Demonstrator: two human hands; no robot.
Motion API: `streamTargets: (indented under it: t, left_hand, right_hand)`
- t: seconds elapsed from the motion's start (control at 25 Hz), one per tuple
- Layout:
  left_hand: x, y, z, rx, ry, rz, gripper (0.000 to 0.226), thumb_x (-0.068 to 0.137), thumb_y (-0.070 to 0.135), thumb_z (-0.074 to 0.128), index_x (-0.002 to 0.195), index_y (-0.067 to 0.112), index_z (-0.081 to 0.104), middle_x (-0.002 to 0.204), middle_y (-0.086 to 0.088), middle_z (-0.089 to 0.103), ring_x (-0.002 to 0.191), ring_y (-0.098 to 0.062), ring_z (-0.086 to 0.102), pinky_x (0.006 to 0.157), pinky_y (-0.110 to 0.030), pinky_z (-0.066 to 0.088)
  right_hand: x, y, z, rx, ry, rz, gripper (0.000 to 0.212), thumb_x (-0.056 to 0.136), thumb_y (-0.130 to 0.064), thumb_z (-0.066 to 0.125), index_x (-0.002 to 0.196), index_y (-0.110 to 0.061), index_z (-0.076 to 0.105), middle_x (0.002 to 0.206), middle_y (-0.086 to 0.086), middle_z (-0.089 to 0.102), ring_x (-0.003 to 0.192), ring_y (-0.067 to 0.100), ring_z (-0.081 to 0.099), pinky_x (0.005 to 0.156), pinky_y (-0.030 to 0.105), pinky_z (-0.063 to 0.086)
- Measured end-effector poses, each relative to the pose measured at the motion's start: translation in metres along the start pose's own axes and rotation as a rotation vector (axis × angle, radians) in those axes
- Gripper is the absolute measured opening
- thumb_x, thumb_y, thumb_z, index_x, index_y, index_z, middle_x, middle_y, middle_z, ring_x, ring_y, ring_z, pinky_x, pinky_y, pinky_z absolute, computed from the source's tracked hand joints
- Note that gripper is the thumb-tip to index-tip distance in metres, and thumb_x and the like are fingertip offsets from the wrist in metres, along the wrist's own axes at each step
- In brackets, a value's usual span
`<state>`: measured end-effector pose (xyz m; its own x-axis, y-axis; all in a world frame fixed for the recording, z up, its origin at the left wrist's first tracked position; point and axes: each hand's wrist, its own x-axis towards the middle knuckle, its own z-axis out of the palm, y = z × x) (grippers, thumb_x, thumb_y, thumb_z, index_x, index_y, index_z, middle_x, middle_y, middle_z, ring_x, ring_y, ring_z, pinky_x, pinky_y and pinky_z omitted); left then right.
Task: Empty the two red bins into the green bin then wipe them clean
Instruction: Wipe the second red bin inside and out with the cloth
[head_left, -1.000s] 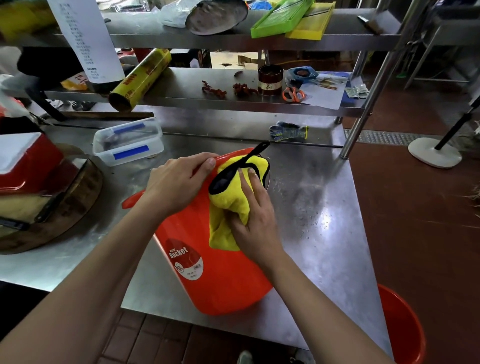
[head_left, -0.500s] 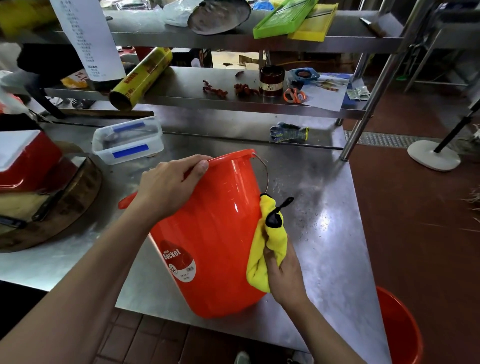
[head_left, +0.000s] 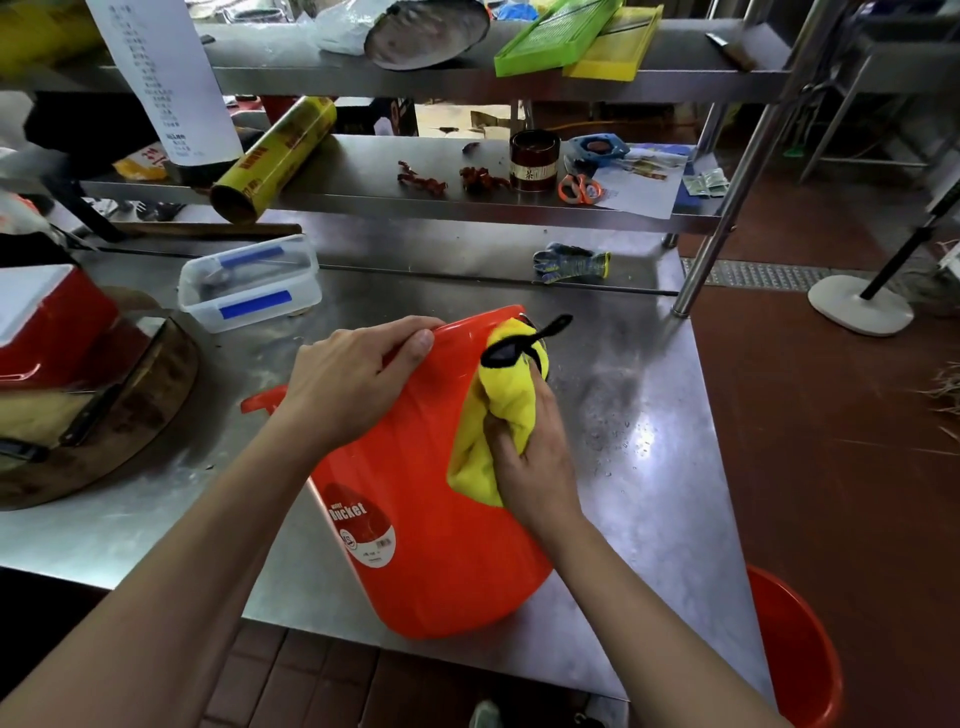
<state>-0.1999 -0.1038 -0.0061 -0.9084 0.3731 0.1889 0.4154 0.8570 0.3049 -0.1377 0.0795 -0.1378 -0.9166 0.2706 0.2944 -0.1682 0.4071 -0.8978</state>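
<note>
Head view: red bin (head_left: 431, 499) lies tipped on the steel table (head_left: 649, 415), mouth toward 12 o'clock, left hand (head_left: 353, 384) clamped over its rim to steady it while right hand (head_left: 530, 457) grips the yellow cloth (head_left: 506, 400) against its wall at 2 o'clock.

Commercial kitchen (probably), steel worktable (head_left: 649, 415), shelves (head_left: 363, 171)

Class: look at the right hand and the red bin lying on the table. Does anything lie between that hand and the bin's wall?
Yes: the yellow cloth. The right hand grips it and presses it against the red bin near the rim, so the cloth separates them.
</note>
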Motion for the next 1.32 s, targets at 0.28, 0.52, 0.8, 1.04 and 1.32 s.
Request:
streamTargets:
  t: [0.28, 0.52, 0.8, 1.04, 1.32]
  left_hand:
    - [-0.018, -0.007, -0.006, -0.053, 0.014, -0.055, 0.057, 0.094, 0.069, 0.019, 0.135, 0.049, 0.054, 0.114, 0.009, 0.072, 0.106, -0.025, 0.066, 0.089, -0.048, 0.046]
    - [-0.018, -0.01, -0.006, -0.049, 0.015, -0.063, 0.058, 0.095, 0.072, 0.014, 0.13, 0.047, 0.054, 0.104, 0.012, 0.068, 0.099, -0.024, 0.067, 0.088, -0.051, 0.05]
    - [-0.015, -0.009, -0.014, -0.091, -0.07, -0.086, 0.053, 0.094, 0.069, 0.019, 0.129, 0.048, 0.053, 0.101, 0.018, 0.059, 0.095, -0.016, 0.061, 0.088, -0.047, 0.049]
    - [-0.011, -0.017, -0.029, -0.159, -0.209, -0.095, 0.026, 0.105, 0.046, 0.039, 0.121, 0.039, 0.058, 0.105, 0.008, 0.065, 0.097, -0.017, 0.061, 0.089, -0.045, 0.05]
    - [0.019, 0.007, -0.023, 0.246, -0.147, -0.149, 0.051, 0.101, 0.061, 0.03, 0.098, 0.026, 0.067, 0.094, -0.005, 0.067, 0.092, -0.029, 0.063, 0.077, -0.042, 0.052]
  right_hand:
    - [0.002, -0.007, 0.01, -0.063, 0.004, -0.089, 0.072, 0.09, -0.038, 0.048, 0.158, -0.022, 0.031, 0.161, 0.006, 0.034, 0.149, 0.018, 0.03, 0.118, 0.048, 0.032]
    - [-0.046, 0.024, 0.001, 0.019, 0.005, 0.006, 0.066, 0.093, -0.036, 0.049, 0.157, -0.034, 0.028, 0.16, -0.004, 0.037, 0.148, 0.016, 0.034, 0.115, 0.051, 0.037]
    - [-0.079, 0.056, -0.007, 0.036, 0.016, 0.212, 0.058, 0.091, -0.045, 0.046, 0.147, -0.031, 0.044, 0.142, -0.01, 0.055, 0.132, 0.01, 0.051, 0.105, 0.049, 0.046]
    - [-0.089, 0.053, -0.006, 0.049, -0.006, 0.258, 0.058, 0.09, -0.042, 0.046, 0.147, -0.035, 0.042, 0.142, -0.011, 0.053, 0.132, 0.011, 0.051, 0.105, 0.048, 0.047]
    - [-0.097, 0.041, 0.001, -0.003, -0.018, 0.205, 0.067, 0.087, -0.046, 0.047, 0.152, -0.045, 0.028, 0.151, -0.011, 0.045, 0.14, 0.012, 0.042, 0.111, 0.05, 0.04]
